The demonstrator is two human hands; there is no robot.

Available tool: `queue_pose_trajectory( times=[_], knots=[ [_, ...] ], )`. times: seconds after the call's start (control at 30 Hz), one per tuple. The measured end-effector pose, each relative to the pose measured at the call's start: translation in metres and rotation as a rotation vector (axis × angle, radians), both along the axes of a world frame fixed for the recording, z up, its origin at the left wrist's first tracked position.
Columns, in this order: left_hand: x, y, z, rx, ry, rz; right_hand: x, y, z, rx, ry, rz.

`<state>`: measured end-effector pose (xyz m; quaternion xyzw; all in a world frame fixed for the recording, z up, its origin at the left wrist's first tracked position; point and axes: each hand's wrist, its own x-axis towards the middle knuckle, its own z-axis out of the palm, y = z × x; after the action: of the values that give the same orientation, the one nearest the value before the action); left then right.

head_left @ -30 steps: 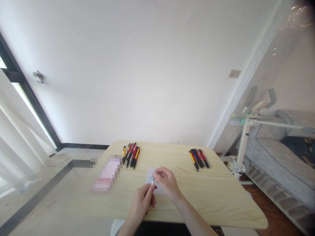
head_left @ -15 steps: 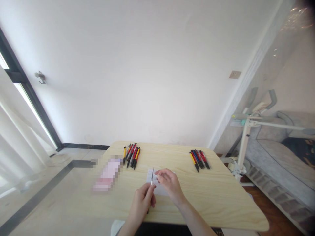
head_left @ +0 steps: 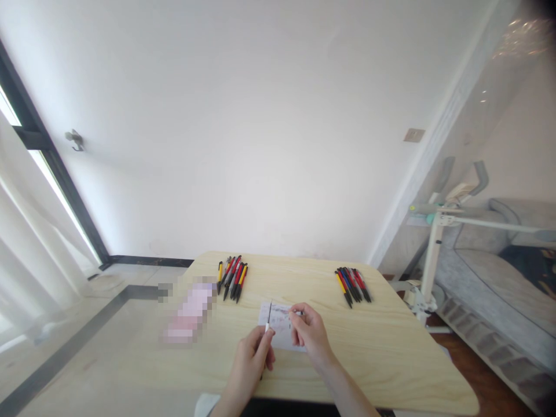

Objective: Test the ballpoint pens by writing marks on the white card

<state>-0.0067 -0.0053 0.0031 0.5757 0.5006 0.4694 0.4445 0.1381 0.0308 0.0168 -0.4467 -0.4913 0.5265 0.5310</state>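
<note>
My left hand [head_left: 254, 353] is closed around a pen [head_left: 267, 327]. A white part of the pen shows above the thumb, a thin dark refill points up from it, and a dark end peeks out below the hand. To its right, my right hand [head_left: 310, 331] is pinched over the paper. Something small and dark is at its fingertips, too small to name. Under both hands lies a white sheet of paper [head_left: 282, 337] with dark marks or small bits on its upper part; I cannot tell which.
On the wooden table [head_left: 391, 353], a bunch of several pens [head_left: 233, 278] lies back left and another pen bunch [head_left: 353, 285] back right. A blurred pink item [head_left: 191, 313] is at the left edge. A white wall [head_left: 278, 145] stands behind.
My right hand has moved right, away from the refill's tip, and its fingers are now pinched. More of the paper shows. My left hand holds the pen as before.
</note>
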Motion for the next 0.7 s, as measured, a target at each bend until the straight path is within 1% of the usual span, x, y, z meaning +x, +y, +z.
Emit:
queue_pose_trajectory(
  times=[0.23, 0.43, 0.7],
  knots=[
    [0.0, 0.0, 0.001, 0.007, -0.002, -0.01, 0.002, 0.006, 0.004, 0.036, -0.039, -0.008],
    [-0.001, 0.0, 0.001, 0.004, 0.006, -0.027, 0.0, 0.016, 0.008, 0.023, 0.079, -0.008],
    [-0.002, -0.001, 0.0, 0.018, 0.044, -0.039, -0.006, 0.026, 0.015, 0.005, 0.131, 0.022]
  ],
)
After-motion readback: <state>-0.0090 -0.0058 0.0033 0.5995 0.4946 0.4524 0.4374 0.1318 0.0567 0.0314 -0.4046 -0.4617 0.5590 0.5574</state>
